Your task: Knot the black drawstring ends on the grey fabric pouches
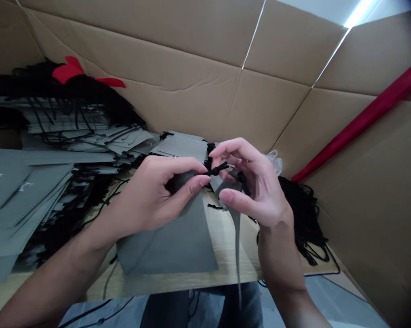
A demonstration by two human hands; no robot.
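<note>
A knotted black cord (216, 171) sits up in the air over the middle of the table (225, 237), between the two hands. The left hand (159, 191) pinches its near end, thumb tip and forefinger closed on it. The right hand (261, 187) is half-curled around the other end, thumb standing well apart from the fingers; more black shows inside its palm, but I can't tell whether it grips anything. Below the left hand is a grey pouch (171, 250), its lower edge just short of the table's front edge. Beneath the right hand a narrow grey strip (237, 255) hangs past that edge. Between pouch and strip runs a slim band of bare wood.

Room to the left is tight: grey pieces (7, 196) are piled there, reaching close to the left forearm, with a red strip (68, 70) atop the black cords at the back. A smaller stack (181, 148) stands behind the hands, near the cardboard wall (191, 54). On the right, a heap of black cords (302, 218) lies just beside the wrist, and a dark red band (358, 120) slants up the cardboard.
</note>
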